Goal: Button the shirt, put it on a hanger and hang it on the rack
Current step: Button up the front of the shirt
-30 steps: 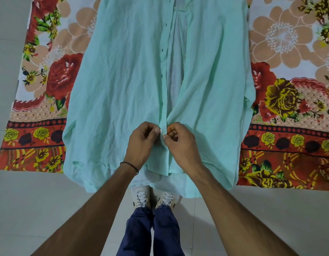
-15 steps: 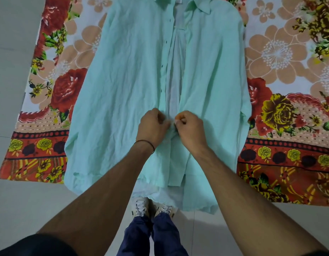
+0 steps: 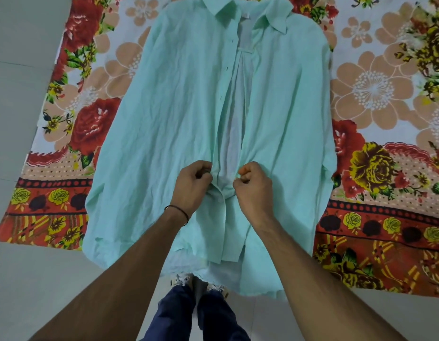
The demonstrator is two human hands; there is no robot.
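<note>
Both forearms reach forward over the mint shirt (image 3: 164,119), which lies flat on a floral sheet (image 3: 373,94). The left hand (image 3: 192,187) and right hand (image 3: 254,184), fingers curled, seemingly pinch its front edges, held slightly apart. The sheet extends wide on both sides.

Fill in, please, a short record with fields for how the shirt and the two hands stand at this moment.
surface: floral sheet spread on a pale floor
garment: mint green shirt, laid flat, front up, collar on the far side from the person
grip: left hand grips one front edge; right hand pinches the opposite edge
front: edges apart from the collar down to the grip, overlapped below it
hanger and rack: not in view
</note>
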